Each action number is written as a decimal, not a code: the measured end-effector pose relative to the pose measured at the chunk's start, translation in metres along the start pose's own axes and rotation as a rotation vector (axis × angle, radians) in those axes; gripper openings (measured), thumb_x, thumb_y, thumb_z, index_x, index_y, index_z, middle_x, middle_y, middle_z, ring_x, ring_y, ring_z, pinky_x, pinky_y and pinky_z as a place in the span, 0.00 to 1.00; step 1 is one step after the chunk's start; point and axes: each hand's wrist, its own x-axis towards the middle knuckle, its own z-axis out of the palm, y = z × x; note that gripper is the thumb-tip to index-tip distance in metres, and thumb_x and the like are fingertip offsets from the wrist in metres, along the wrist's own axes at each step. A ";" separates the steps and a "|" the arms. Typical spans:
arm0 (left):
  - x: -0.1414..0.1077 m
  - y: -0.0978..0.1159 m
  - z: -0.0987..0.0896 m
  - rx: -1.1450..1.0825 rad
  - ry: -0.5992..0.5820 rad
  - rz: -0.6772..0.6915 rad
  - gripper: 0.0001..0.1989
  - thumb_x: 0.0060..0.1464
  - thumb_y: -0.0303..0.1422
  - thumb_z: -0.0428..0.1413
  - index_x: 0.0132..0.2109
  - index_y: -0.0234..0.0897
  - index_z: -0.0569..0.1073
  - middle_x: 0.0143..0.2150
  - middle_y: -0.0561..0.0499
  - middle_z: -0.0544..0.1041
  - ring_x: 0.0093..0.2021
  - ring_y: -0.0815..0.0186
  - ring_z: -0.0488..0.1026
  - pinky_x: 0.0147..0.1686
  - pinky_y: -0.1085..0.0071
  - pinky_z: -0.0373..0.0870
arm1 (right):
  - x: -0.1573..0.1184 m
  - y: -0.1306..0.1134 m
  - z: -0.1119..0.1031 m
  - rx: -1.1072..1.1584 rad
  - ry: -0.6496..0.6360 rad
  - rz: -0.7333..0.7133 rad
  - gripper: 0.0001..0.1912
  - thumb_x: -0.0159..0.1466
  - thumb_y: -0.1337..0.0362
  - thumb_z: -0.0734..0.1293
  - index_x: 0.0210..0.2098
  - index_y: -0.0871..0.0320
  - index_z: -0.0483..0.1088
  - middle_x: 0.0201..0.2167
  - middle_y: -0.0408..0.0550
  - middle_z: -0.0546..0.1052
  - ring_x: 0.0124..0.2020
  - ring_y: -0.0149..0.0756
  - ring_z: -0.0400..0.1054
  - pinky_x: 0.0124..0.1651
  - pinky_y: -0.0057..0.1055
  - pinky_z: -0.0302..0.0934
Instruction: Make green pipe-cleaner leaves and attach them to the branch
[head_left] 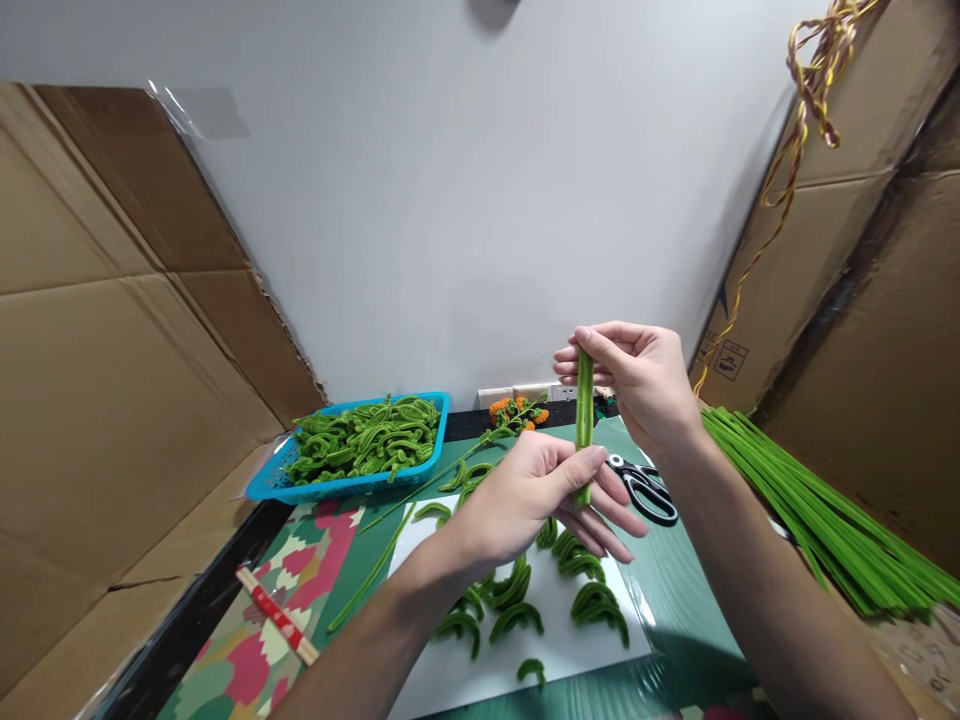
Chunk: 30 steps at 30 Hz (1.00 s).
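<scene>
Between my two hands a short bundle of green pipe cleaners [584, 405] stands nearly upright. My right hand [637, 375] pinches its upper end between thumb and fingertips. Lower down, my left hand [536, 490] grips the bundle with the thumb, its other fingers stretched out behind. Under my hands lies a white sheet [559, 655] with several curled green pipe cleaner pieces [517, 620]. Black-handled scissors [649, 492] rest just right of my left fingers, their blades partly hidden.
A blue basket [259, 487] heaped with bent green pieces stands at the back left. Orange flowers [517, 412] on a green stem lie near the wall. Long green pipe cleaners [825, 520] are piled at the right. Wrapped chopsticks [277, 615] lie front left. Cardboard [112, 350] flanks the table.
</scene>
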 end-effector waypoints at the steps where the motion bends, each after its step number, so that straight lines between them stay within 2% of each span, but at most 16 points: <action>1: 0.000 0.000 0.000 0.002 0.000 0.002 0.26 0.66 0.51 0.61 0.37 0.27 0.80 0.38 0.30 0.87 0.32 0.54 0.87 0.33 0.67 0.84 | 0.000 0.000 0.001 0.002 0.007 -0.002 0.16 0.62 0.52 0.80 0.35 0.60 0.82 0.32 0.52 0.86 0.30 0.38 0.82 0.38 0.36 0.80; 5: -0.002 0.001 -0.001 0.022 0.010 0.017 0.26 0.67 0.51 0.60 0.37 0.27 0.80 0.38 0.29 0.87 0.32 0.55 0.87 0.33 0.66 0.84 | -0.001 -0.002 0.004 0.027 0.011 -0.001 0.15 0.62 0.53 0.79 0.35 0.59 0.82 0.32 0.51 0.86 0.32 0.39 0.82 0.39 0.36 0.80; 9: -0.004 0.002 -0.006 0.017 -0.029 0.016 0.26 0.68 0.50 0.58 0.37 0.27 0.79 0.39 0.28 0.87 0.32 0.55 0.87 0.34 0.66 0.84 | 0.003 -0.006 0.001 0.124 -0.083 0.092 0.15 0.64 0.52 0.78 0.37 0.59 0.82 0.32 0.50 0.86 0.32 0.37 0.82 0.38 0.32 0.79; 13: -0.006 0.003 -0.009 -0.027 -0.138 0.007 0.25 0.71 0.48 0.55 0.38 0.28 0.79 0.40 0.28 0.87 0.32 0.56 0.87 0.32 0.69 0.82 | 0.009 -0.007 -0.008 0.253 -0.207 0.181 0.16 0.65 0.51 0.77 0.39 0.59 0.82 0.33 0.49 0.86 0.33 0.33 0.82 0.38 0.27 0.79; 17: -0.011 0.007 -0.008 -0.091 -0.266 -0.018 0.26 0.73 0.49 0.53 0.39 0.29 0.79 0.41 0.28 0.87 0.33 0.56 0.88 0.33 0.69 0.82 | 0.012 -0.006 -0.012 0.360 -0.294 0.231 0.18 0.61 0.49 0.80 0.37 0.58 0.83 0.31 0.45 0.86 0.30 0.31 0.81 0.37 0.25 0.78; 21: -0.014 0.011 -0.006 -0.118 -0.339 -0.042 0.26 0.70 0.51 0.55 0.37 0.30 0.78 0.37 0.29 0.87 0.32 0.54 0.87 0.33 0.65 0.83 | 0.011 -0.005 -0.010 0.428 -0.306 0.262 0.19 0.57 0.46 0.82 0.33 0.55 0.83 0.28 0.41 0.85 0.29 0.30 0.80 0.37 0.25 0.77; 26: -0.015 0.013 -0.005 -0.160 -0.301 -0.028 0.26 0.70 0.51 0.55 0.37 0.31 0.78 0.36 0.31 0.87 0.32 0.53 0.87 0.33 0.65 0.83 | 0.008 -0.007 -0.007 0.404 -0.280 0.251 0.24 0.57 0.40 0.80 0.33 0.55 0.83 0.28 0.44 0.86 0.30 0.34 0.81 0.38 0.30 0.78; 30: -0.016 0.014 -0.005 -0.129 -0.305 -0.040 0.26 0.70 0.51 0.54 0.36 0.31 0.78 0.36 0.30 0.87 0.32 0.52 0.87 0.33 0.64 0.82 | 0.008 -0.007 -0.007 0.369 -0.240 0.228 0.21 0.56 0.43 0.82 0.33 0.55 0.82 0.28 0.43 0.86 0.29 0.34 0.81 0.38 0.32 0.78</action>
